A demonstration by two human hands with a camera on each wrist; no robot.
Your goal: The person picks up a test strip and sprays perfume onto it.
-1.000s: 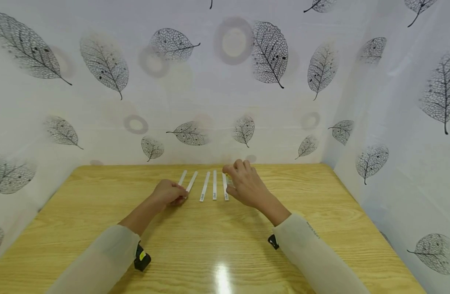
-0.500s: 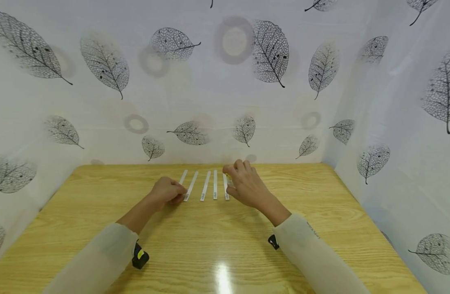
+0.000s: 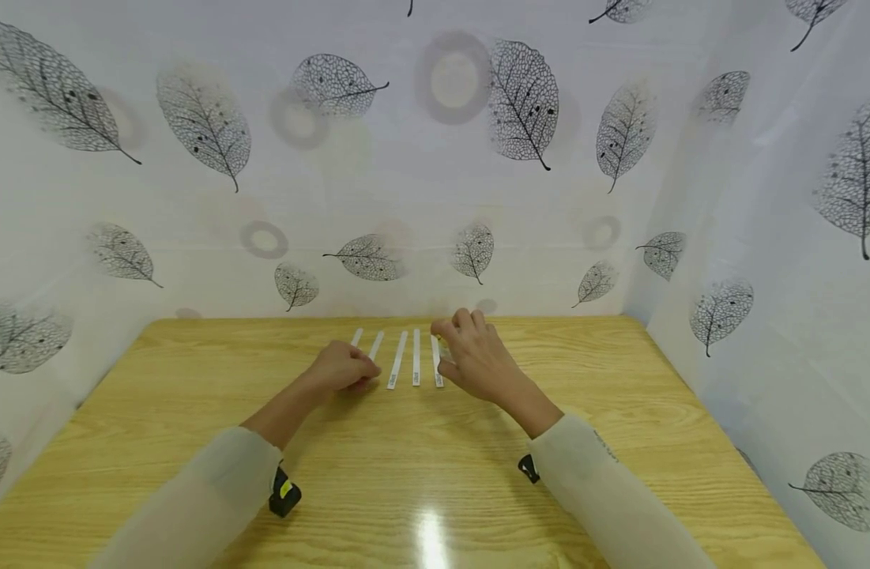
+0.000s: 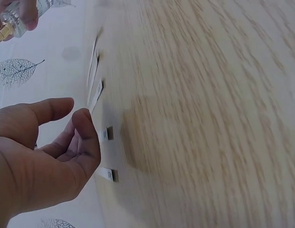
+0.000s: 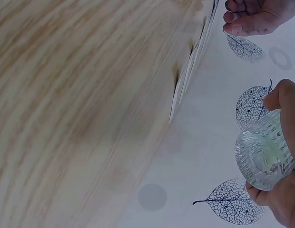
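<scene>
Glass bottle is part-hidden by the gripping right hand; relaxed left hand partly hides two strips

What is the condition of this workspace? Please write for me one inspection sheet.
Surface: wood-grain table, light glare near the front edge of the head view.
Job's things: five white strips lie in a row; clear glass bottle is held.
Clutter: nothing seen.
Hands: left hand beside the strips, holding nothing visible; right hand grips the bottle.
Cables: nothing seen.
Surroundings: leaf-print sheet behind and at both sides.
</scene>
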